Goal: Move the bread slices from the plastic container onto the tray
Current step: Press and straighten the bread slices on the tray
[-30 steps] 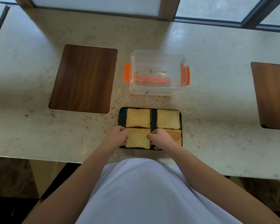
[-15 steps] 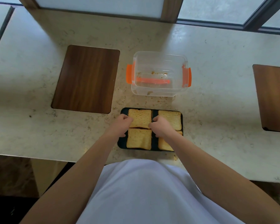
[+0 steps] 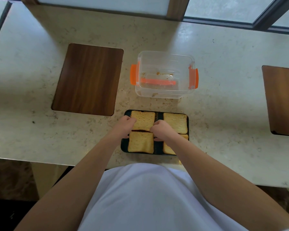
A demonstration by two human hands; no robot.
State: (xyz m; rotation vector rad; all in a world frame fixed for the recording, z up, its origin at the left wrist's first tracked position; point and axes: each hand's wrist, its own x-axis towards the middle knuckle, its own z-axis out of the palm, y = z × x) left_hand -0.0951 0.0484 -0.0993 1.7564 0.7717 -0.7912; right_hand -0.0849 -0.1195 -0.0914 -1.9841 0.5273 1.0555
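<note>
A dark tray (image 3: 123,145) lies near the counter's front edge with several golden bread slices on it. My left hand (image 3: 123,126) pinches the left edge of the far-left slice (image 3: 143,120). My right hand (image 3: 162,130) grips that same slice's right edge. The near-left slice (image 3: 141,142) and far-right slice (image 3: 175,122) lie flat; my right wrist partly hides the near-right slice (image 3: 168,149). Behind the tray stands the clear plastic container (image 3: 164,60) with orange clips, holding only crumbs.
A dark wooden board (image 3: 88,79) is set into the pale stone counter at the left, another (image 3: 282,99) at the right edge. Window frames run along the back. The counter's front edge lies just below the tray.
Both hands have moved away from the near-left slice and up the tray to the far-left slice, now holding it at both sides.
</note>
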